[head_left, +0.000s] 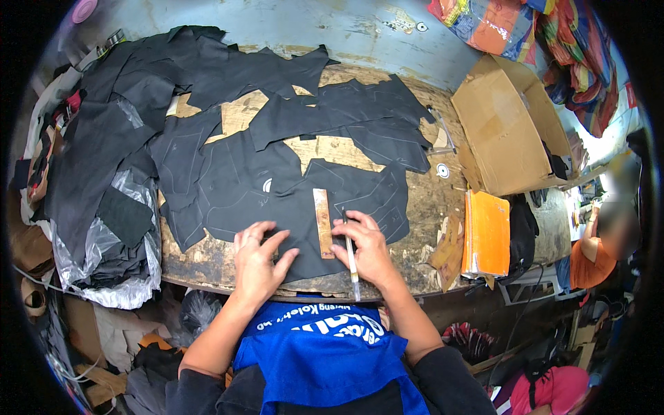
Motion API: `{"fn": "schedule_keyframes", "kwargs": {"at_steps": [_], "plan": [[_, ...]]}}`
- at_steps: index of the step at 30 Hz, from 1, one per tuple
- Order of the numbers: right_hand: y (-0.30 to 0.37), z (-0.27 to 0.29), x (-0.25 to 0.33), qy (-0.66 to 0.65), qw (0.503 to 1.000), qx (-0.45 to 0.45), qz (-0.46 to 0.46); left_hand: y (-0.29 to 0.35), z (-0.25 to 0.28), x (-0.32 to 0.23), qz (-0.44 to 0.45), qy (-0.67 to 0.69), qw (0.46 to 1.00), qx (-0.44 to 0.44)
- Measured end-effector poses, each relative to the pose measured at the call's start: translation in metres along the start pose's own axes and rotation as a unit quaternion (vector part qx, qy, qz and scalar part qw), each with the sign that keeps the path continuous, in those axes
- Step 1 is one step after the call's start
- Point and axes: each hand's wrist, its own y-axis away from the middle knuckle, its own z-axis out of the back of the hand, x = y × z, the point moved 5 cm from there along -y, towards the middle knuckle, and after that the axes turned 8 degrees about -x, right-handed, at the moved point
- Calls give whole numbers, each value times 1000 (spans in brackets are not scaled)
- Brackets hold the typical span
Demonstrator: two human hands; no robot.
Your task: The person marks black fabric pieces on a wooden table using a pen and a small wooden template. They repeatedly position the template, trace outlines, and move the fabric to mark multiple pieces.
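A large black sheet of leather-like material with pale drawn outlines lies on the worn wooden table. My left hand rests near its front edge, fingers spread and curved, with nothing in them. A pen with a clear barrel is in my right hand, held between the fingers and slanting back toward me. Just left of that hand lies a short, worn, brownish strip like a ruler, its length running away from me. The right thumb and fingertips are close to its edge; whether they touch it I cannot tell.
More black pieces pile up at the far left, above a clear plastic bag. An open cardboard box and an orange notebook-like stack stand at the right. Beyond them sits a person in orange; pink clothing shows lower right.
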Motion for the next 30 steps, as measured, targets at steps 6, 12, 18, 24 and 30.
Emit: {"fn": "schedule_keyframes", "kwargs": {"at_steps": [6, 12, 18, 24, 30], "plan": [[18, -10, 3, 17, 1000, 5, 20, -10, -44, -11, -81, -85, 980, 160], [24, 12, -27, -347, 900, -121, -235, -12, -50, -5, -67, -52, 971, 222], [30, -7, -13, -379, 884, -49, -271, -11, -49, -7, -58, -37, 976, 206], [32, -24, -3, -318, 920, 14, -229, -11, -50, -2, -44, -31, 973, 224], [23, -15, 16, -134, 985, 84, -63, -11, -45, -4, -73, -35, 968, 239]]}}
